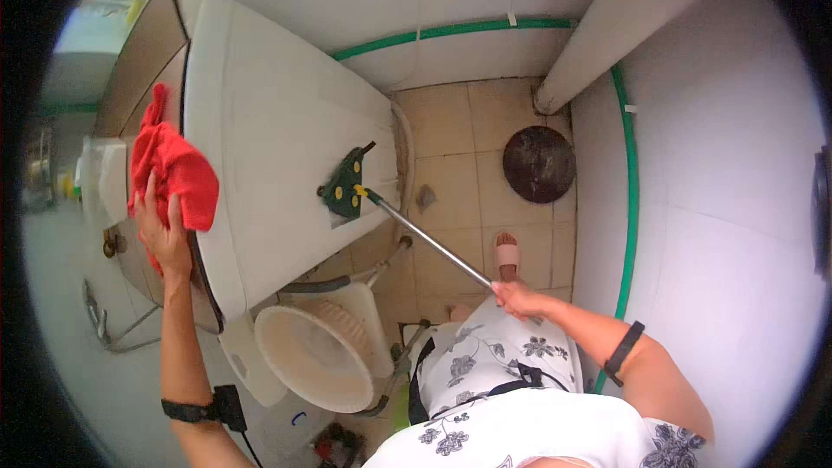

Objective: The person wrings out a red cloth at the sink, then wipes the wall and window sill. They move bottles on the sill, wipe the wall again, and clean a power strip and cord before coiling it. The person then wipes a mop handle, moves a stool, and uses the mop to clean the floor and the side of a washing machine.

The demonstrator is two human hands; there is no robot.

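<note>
My left hand [166,238] presses on a crumpled red cloth [178,169], its fingers partly hidden by the cloth. The cloth lies on the brown lid [143,104] of a white washing machine [277,121] and hangs a little over the near edge of its top. My right hand [517,299] is closed around the end of a silver mop pole [442,251]. At the pole's other end, a dark green triangular mop head [347,186] with yellow round spots lies in front of the machine's white side; whether it touches the side I cannot tell.
A white plastic basket [314,355] sits on a folding chair frame beside the machine. A dark round lid-like disc [539,165] lies on the beige tiled floor [446,126]. A thick white pipe [637,26] rises in the corner. My foot wears a pink slipper [508,253].
</note>
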